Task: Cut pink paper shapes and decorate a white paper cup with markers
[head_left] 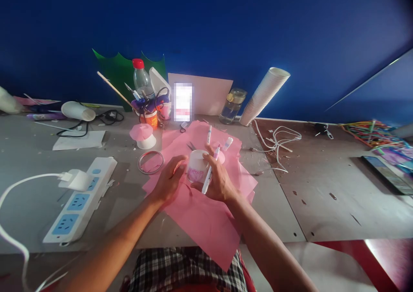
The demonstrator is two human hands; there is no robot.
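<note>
A white paper cup (196,159) with pink scribbled marks on its side sits over pink paper sheets (200,223). My right hand (219,178) grips the cup from the right, and a white marker (207,181) with a pink end is also held across its fingers. Just left of the cup, my left hand (171,176) has loosely bent fingers with nothing visible in them; its fingertips seem slightly apart from the cup. Behind the cup lie the dark tips of scissors (191,146), a marker (209,133) and a white-capped tube (227,143).
A power strip (82,197) with a plugged-in charger lies left. Nearby are a tape roll (151,162) and a pink-topped cup (146,140). Behind stand a lit screen (183,102), a bottle (142,79), a jar (232,107) and stacked cups (266,94). A white cable (284,133) lies right.
</note>
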